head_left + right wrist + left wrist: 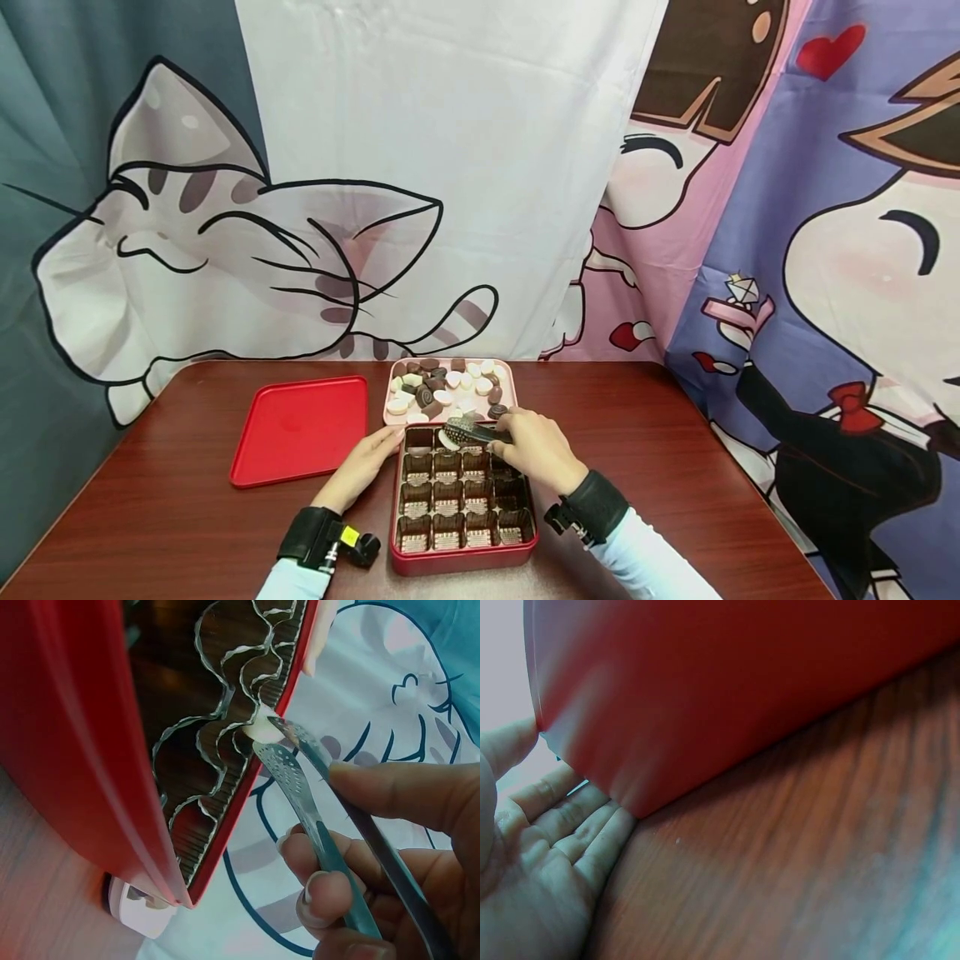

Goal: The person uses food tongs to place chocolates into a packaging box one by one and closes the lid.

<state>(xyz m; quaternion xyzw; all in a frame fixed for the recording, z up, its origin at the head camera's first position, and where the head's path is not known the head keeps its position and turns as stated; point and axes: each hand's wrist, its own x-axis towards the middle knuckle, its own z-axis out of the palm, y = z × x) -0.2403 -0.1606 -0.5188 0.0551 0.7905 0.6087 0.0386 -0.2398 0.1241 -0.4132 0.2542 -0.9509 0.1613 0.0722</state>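
My right hand (542,450) grips a pair of metal serving tongs (296,784) with perforated tips. Between those tips is a white piece of chocolate (264,726), at the back row of a red box (465,560). A brown divided insert (462,506) fills the box with rows of compartments. My left hand (362,469) rests against the box's back left corner. In the left wrist view its fingers (592,832) lie fairly straight along the red side, the thumb near the edge.
Just behind the box, a pink tray (512,385) holds many brown and white chocolates (442,387). A flat red lid (300,429) lies to the left on the dark wooden table (637,475). Cartoon-printed cloth (450,108) hangs behind the table.
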